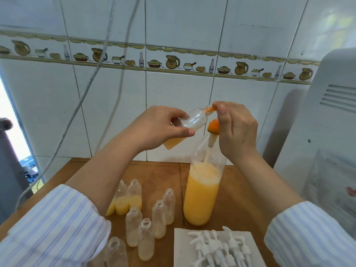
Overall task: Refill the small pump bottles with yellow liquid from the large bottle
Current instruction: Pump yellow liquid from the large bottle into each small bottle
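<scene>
My left hand (163, 124) grips a small clear bottle (194, 120), tilted with its neck up to the right and yellow liquid pooled at its low end. My right hand (235, 130) pinches the orange spout at that bottle's neck and presses an orange pump head (213, 127) on top of the large bottle (202, 191). The large bottle stands upright on the wooden table (238, 199), about half full of yellow liquid, with a white pump tube inside its neck. Several small open bottles (146, 214) stand to its left; three at the back hold yellow liquid.
A white paper towel (185, 247) at the front carries several white pump tops (221, 247). A large white appliance (323, 132) stands at the right. Cables (90, 81) hang down the tiled wall on the left. The table's left edge runs beneath my left sleeve.
</scene>
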